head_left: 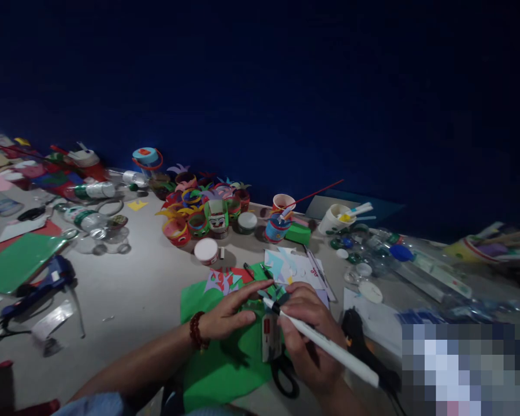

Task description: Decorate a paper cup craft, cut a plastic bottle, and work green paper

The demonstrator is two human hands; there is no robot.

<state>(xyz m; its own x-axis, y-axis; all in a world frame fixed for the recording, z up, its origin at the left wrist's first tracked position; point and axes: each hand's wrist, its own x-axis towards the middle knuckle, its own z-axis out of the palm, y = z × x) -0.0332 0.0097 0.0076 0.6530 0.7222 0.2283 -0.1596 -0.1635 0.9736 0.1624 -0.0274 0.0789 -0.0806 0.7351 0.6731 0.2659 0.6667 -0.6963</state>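
Note:
A white marker with a dark band near its front end is in my right hand, whose fingers are wrapped round it. Its front end points up and left, towards my left hand. That hand hovers over a green sheet, fingers stretched out and thumb apart, with nothing visible in it. Between the hands lies a white box with a red mark. Black scissor handles show below it, the blades hidden. Red and purple paper scraps lie at the sheet's far edge.
Several decorated paper cups stand along the back. A white-lidded tub sits nearer. Plastic bottles and a blue glue gun lie left; more bottles and a black glue gun lie right. A dark blue wall rises behind.

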